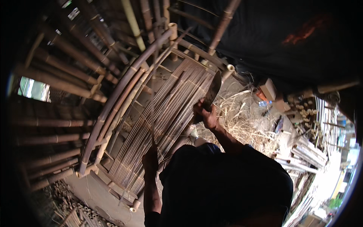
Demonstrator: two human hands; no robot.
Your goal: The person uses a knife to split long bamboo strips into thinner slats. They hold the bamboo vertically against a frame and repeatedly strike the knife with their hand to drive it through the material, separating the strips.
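My right hand (209, 115) is closed on a broad knife with a dark, wide blade (214, 89), its tip pointing up and away from me. My left hand (150, 160) is closed around the near end of a long, thin bamboo strip (152, 109), which reaches away toward the far end of a bamboo bench. Both hands are above or beside the bench's seat of narrow slats (132, 151). The strip and the knife are apart. The lower part of the knife is partly hidden by my right fingers.
Thick curved bamboo rails (109, 100) run along the bench's left side. Pale shavings (242, 117) litter the floor on the right, near cut bamboo lengths (308, 153). Bamboo poles (56, 123) line the left, and dark sheeting (272, 41) hangs at the far right.
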